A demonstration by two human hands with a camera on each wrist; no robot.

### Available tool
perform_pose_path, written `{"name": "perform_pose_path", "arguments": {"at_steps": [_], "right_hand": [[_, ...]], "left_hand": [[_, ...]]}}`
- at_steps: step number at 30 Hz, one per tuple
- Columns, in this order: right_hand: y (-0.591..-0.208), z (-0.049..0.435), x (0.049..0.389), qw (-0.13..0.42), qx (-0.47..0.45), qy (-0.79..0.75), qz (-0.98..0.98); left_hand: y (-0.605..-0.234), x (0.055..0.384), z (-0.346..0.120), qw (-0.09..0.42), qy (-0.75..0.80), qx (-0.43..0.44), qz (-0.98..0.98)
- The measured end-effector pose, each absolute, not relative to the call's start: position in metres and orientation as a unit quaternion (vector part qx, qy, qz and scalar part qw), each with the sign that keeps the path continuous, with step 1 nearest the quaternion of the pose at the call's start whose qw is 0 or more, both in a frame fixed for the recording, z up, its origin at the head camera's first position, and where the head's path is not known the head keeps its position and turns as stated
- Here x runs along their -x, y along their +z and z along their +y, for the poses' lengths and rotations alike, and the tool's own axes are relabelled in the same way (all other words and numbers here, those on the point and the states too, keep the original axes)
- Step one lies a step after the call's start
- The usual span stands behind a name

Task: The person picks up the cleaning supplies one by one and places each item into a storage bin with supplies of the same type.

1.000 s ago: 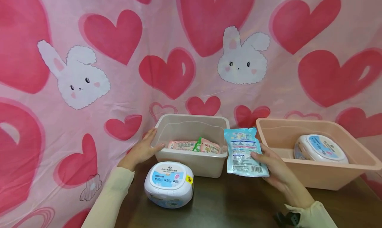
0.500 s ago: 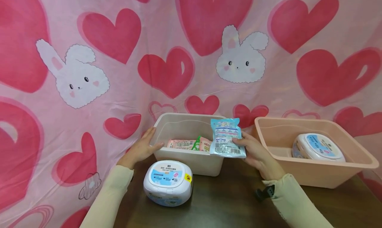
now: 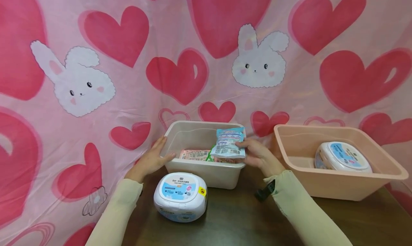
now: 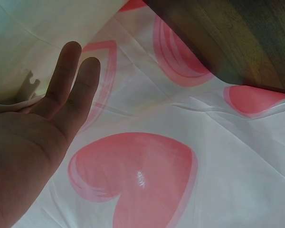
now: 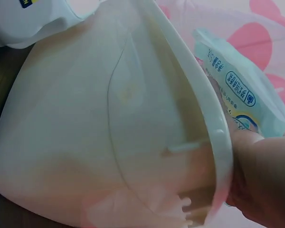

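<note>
My right hand [image 3: 260, 156] pinches a light-blue printed pouch [image 3: 229, 143] at its right edge. The pouch overlaps the right end of the pale grey bin [image 3: 199, 171] in the head view; in the right wrist view the pouch [image 5: 242, 85] shows past the bin's rim. My left hand [image 3: 150, 163] rests against the bin's left end, thumb near the front rim. In the left wrist view two straight fingers [image 4: 83, 90] lie along the bin's outer side. Inside the bin lie pink packets [image 3: 194, 155] and something green, partly covered by the pouch.
A white oval tub [image 3: 180, 197] with a blue label stands on the dark wooden table [image 3: 238, 221] before the grey bin. To the right, a peach bin [image 3: 338, 185] holds a similar white tub [image 3: 344, 158]. A pink heart-and-rabbit cloth [image 3: 180, 24] hangs behind.
My right hand has carried the blue pouch leftward, from the gap between the two bins to over the grey bin's right end. My left hand stays at the bin's left end.
</note>
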State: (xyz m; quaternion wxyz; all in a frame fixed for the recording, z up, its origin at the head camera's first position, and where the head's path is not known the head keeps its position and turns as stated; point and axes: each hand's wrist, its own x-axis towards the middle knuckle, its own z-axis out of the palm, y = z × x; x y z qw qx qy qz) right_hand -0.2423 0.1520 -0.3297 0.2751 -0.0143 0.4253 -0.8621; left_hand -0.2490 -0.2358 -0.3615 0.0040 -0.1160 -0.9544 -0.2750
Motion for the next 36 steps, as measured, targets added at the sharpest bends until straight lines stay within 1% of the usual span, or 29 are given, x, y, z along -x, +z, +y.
{"name": "perform_pose_path", "arguments": {"at_steps": [4, 8, 18, 22, 28, 36], "right_hand": [[-0.328, 0.142, 0.248, 0.294, -0.010, -0.867, 0.403], [-0.331, 0.133, 0.252, 0.303, -0.001, -0.863, 0.404], [-0.332, 0.127, 0.252, 0.292, -0.009, -0.860, 0.418], [-0.330, 0.123, 0.253, 0.277, -0.030, -0.843, 0.460], [-0.331, 0.117, 0.252, 0.226, -0.052, -0.814, 0.533], [-0.335, 0.116, 0.250, 0.195, 0.019, -0.796, 0.572]], "left_hand": [[-0.362, 0.249, -0.236, 0.009, -0.276, 0.123, -0.953], [-0.364, 0.247, -0.237, 0.006, -0.278, 0.119, -0.953], [-0.362, 0.247, -0.234, -0.003, -0.283, 0.104, -0.954], [-0.362, 0.247, -0.234, -0.006, -0.284, 0.102, -0.953], [-0.362, 0.247, -0.234, -0.003, -0.280, 0.104, -0.954], [-0.362, 0.250, -0.235, -0.001, -0.281, 0.105, -0.954]]}}
